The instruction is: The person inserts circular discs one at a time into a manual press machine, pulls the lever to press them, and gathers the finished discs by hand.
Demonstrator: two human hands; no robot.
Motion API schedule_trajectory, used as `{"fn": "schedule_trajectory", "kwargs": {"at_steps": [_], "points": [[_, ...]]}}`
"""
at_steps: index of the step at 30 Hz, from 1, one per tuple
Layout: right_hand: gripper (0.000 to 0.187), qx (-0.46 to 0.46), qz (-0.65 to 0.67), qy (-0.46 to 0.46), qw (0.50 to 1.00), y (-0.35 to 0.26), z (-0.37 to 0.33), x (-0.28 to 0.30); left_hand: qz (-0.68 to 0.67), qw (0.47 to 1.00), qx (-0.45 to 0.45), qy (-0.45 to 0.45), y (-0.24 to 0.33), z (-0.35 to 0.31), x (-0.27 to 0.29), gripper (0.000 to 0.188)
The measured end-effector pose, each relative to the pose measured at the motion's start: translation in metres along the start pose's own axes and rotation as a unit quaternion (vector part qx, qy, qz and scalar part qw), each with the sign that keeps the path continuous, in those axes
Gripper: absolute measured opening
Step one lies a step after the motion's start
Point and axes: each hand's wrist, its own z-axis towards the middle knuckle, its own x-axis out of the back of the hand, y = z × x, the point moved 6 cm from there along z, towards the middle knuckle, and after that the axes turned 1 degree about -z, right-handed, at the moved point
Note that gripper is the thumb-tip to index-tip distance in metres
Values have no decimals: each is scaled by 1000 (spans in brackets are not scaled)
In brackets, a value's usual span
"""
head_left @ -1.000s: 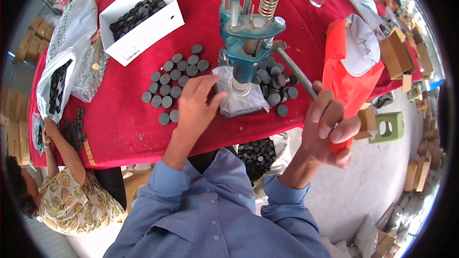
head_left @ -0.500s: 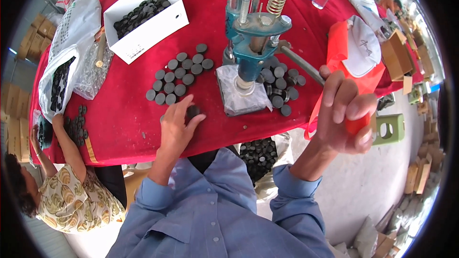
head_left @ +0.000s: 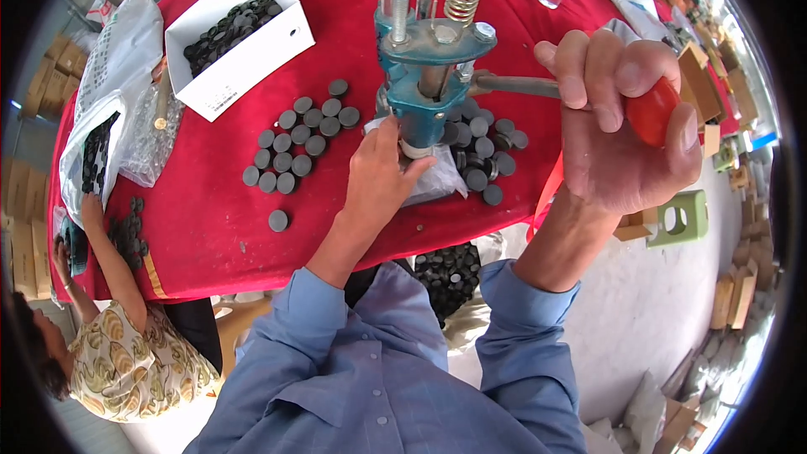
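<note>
Worker in blue shirt, both hands busy at a teal hand press (head_left: 437,49) on a red-draped bench (head_left: 202,202). L. hand (head_left: 378,176) reaches in at the foot of the ram, just over a pad (head_left: 441,181) wrapped in clear film; thumb & index spread apart, but can't tell if the fingers hold anything, as the hand blocks the view. R. hand (head_left: 618,147), raised, has its fingers curled round the end of the press's steel lever (head_left: 521,85), red knob (head_left: 653,113) showing btwn. index & thumb. Lever sits approx. level.

Black discs (head_left: 282,162) lie in a loose group L of the press, one lone disc (head_left: 278,220) nearer the bench edge; a second pile (head_left: 483,151) heaps up just R of it. Behind, a white box (head_left: 261,59) w/ more black pieces; far L, a co-worker's hand (head_left: 92,208) is at the mouth of a white bag (head_left: 118,76). Below the bench edge, a sack of black pieces (head_left: 445,277).
</note>
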Motion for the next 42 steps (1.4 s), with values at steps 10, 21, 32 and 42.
{"fn": "schedule_trajectory", "kwargs": {"at_steps": [10,21,32,42], "points": [[35,45,-38,42,997,-6,-77,-12,80,991,-49,90,6,-37,76,45],[29,86,-49,67,993,3,-105,-12,177,978,95,63,-52,-139,130,45],[43,48,-27,38,998,-2,0,1,4,1000,0,20,-2,-26,29,69],[42,70,-14,41,997,-3,-40,-10,0,1000,-20,9,3,-8,5,72]]}}
